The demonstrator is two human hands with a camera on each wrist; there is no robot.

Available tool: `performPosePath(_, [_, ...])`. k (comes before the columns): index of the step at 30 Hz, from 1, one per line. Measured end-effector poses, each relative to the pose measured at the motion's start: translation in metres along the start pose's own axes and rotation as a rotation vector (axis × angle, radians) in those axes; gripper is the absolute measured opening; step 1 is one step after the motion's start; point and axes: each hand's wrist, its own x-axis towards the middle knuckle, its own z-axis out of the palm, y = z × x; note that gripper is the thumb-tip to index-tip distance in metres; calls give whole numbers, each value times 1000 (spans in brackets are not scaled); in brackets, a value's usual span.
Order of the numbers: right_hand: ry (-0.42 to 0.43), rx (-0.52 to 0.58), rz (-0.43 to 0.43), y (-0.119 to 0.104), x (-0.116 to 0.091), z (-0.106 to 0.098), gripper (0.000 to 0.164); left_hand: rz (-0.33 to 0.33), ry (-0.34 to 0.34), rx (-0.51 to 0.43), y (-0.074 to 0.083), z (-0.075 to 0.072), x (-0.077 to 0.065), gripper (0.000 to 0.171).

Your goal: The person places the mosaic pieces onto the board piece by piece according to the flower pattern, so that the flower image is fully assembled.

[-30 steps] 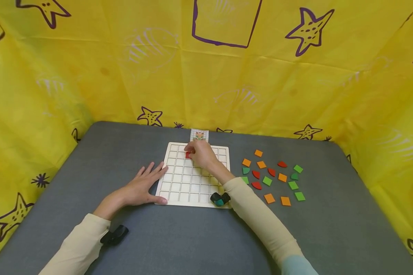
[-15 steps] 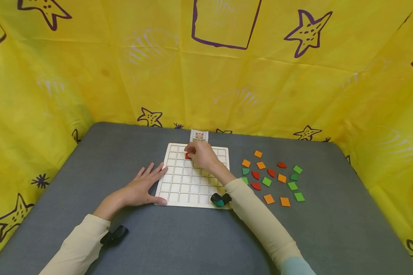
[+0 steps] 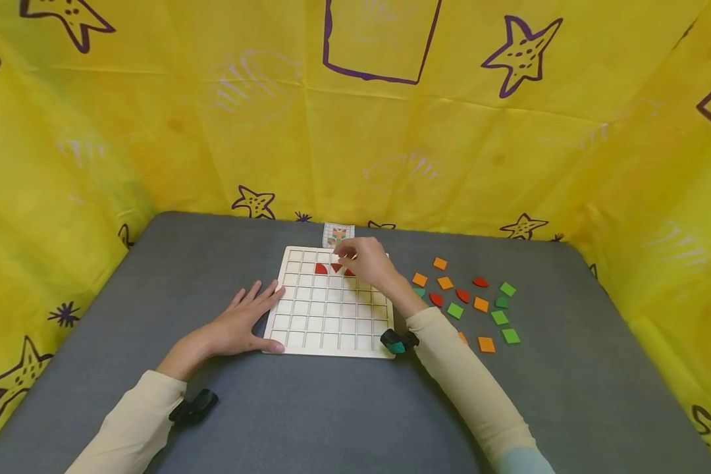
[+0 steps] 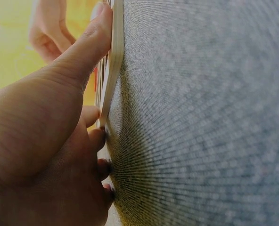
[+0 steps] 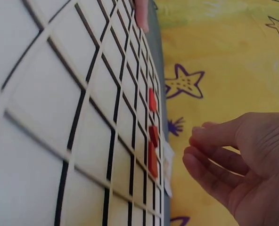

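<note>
Soft, even light is seen in the head view, a faint shadow being cast on the board (image 3: 332, 309) near the right grip (image 3: 366, 261). In the left wrist view, the left grip (image 4: 50, 122) is darkened, while the far cloth (image 4: 10, 56) is washed out and blurred.

We reach forward, left arm (image 3: 133, 415) and right arm (image 3: 471, 388) angled inward. Our left grip (image 3: 237, 322): palm down, fingers (image 3: 264, 304) spread, thumb (image 3: 266, 345) apart. Our right grip (image 3: 364, 260): fingers loosely bent, thumb near fingertips (image 5: 189, 161).
</note>
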Motion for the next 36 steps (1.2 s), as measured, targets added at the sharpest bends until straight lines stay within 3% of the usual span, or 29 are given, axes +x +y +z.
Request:
performPosePath(11, [44,-22,73,38,-19,-31,18,-14,1,-2,-1,1,0,113])
performPosePath(21, [101,-52,64,74,-39,-47,16,-12,5,-3,-3,1,-2,113])
performPosePath(36, [126,-65,185,110,-70,-84,24,-1,1,-5,-2,1,0,112])
